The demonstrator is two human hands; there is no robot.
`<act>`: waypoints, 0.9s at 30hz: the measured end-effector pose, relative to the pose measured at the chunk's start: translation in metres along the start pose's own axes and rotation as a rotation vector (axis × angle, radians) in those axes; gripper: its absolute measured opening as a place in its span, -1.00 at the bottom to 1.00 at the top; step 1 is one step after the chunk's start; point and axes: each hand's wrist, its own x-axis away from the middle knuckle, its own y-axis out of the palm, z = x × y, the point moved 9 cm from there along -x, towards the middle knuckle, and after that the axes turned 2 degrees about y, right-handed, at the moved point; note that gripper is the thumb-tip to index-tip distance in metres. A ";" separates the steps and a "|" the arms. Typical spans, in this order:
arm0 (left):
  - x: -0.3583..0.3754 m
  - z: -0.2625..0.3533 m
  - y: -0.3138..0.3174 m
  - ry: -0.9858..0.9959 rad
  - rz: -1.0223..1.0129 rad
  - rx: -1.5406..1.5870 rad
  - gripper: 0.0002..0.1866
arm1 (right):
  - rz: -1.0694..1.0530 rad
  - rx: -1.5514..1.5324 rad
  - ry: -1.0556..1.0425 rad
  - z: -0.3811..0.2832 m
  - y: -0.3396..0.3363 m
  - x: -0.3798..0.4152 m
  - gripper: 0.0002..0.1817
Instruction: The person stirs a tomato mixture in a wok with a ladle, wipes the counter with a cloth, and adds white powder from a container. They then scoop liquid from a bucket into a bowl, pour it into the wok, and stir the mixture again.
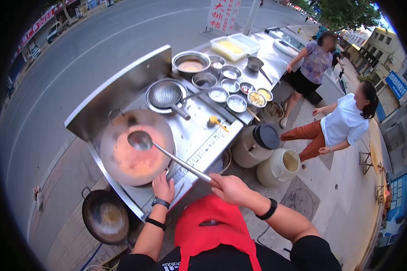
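Note:
A long-handled ladle [140, 140] is in my right hand [234, 190], whose fingers are wrapped round the end of its handle. Its round bowl hangs over a large wok [107, 149] on the steel stove. Reddish-orange liquid or food [138, 163] covers the middle of the wok. My left hand [163, 188] lies at the stove's front edge, close to the wok's near handle, with its fingers stretched out and apart. Right of the wok, a perforated strainer [164, 95] rests across a metal basin [154, 107].
Several small seasoning bowls [236, 103], a pot of brownish liquid [191, 65] and a saucepan [254, 63] stand on the counter. A dark wok [106, 217] sits low at left. Lidded bucket [248, 147] and open bucket [272, 168] stand on the ground; two people [314, 67] are beyond.

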 end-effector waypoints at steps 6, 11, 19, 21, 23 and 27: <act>-0.023 -0.022 0.035 -0.419 -0.293 -0.171 -0.68 | -0.140 -0.150 -0.049 0.027 -0.022 -0.023 -0.74; -0.033 -0.024 0.041 -0.339 -0.281 -0.244 -0.59 | -0.173 -0.171 -0.088 0.062 -0.003 -0.051 -0.57; -0.046 -0.017 0.052 -0.238 -0.205 -0.042 -0.55 | -0.143 0.156 -0.164 0.056 -0.102 -0.084 -0.57; -0.028 -0.031 0.060 -0.394 -0.276 -0.142 -0.66 | -0.076 0.092 -0.267 0.055 -0.113 -0.093 -0.51; -0.023 -0.012 0.044 -0.313 -0.148 -0.312 -0.68 | -0.108 -0.169 -0.166 0.054 -0.123 -0.097 -0.48; -0.025 -0.018 0.037 -0.416 -0.130 -0.253 -0.68 | -0.350 -0.429 0.003 0.082 -0.075 -0.127 -0.55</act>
